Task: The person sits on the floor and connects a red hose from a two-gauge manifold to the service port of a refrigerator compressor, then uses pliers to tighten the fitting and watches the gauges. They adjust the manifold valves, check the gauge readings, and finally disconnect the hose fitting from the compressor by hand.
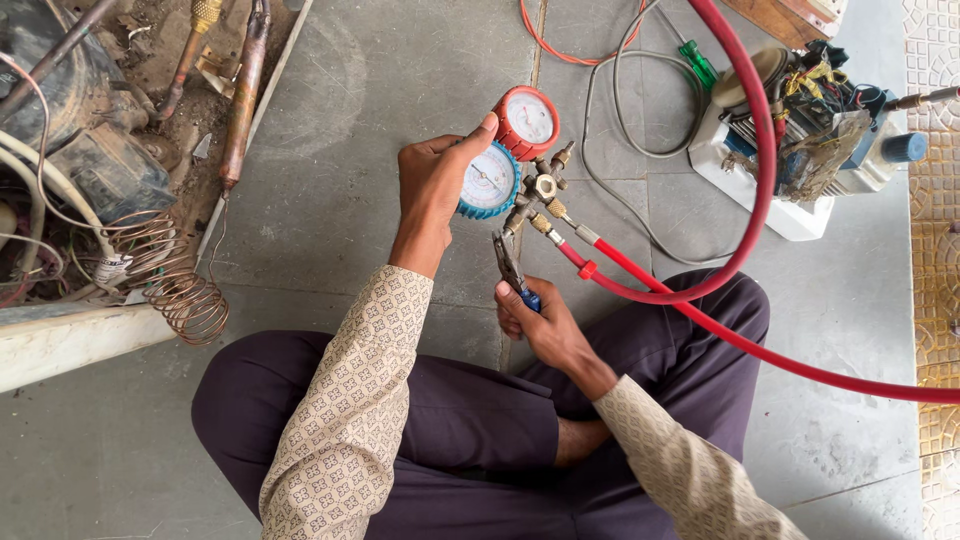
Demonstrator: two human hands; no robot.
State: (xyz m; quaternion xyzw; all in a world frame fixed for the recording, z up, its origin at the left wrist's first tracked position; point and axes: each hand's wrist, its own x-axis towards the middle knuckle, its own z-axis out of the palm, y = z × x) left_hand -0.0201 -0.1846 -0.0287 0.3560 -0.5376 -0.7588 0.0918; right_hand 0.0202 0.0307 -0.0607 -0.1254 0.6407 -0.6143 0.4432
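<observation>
We see a person sitting cross-legged on a grey stone floor [380,110], and the left hand [435,190] is wrapped around a manifold gauge set [510,155], fingers curled behind the blue-rimmed gauge [488,182] and the thumb laid up along its edge toward the red-rimmed gauge [528,122] just above it. The gauges sit in front of the knees, held clear of the floor, with the brass valve block [543,188] and its small fittings jutting to the right of the dials. The right hand [545,320] is closed around the blue-handled pliers [512,270], whose jaws point up and reach the underside of the brass block; we cannot tell whether they actually bite on a fitting. From the block a red hose [700,320] runs down across the right thigh and off the right edge, and a second red hose loop [755,170] arcs up past the vacuum pump [800,140], a cluttered white-based unit with blue parts standing well to the right. A grey cable [625,130] lies coiled on the floor between the gauges and the pump, and a thin orange wire [560,50] curves at the top. On the left, well apart from the hands, a coil of thin copper tubing [175,280] spills beside a dirty compressor housing [70,120], with two copper pipes [243,95] lying among debris. Nothing lies between the two hands apart from the pliers and the fittings.
</observation>
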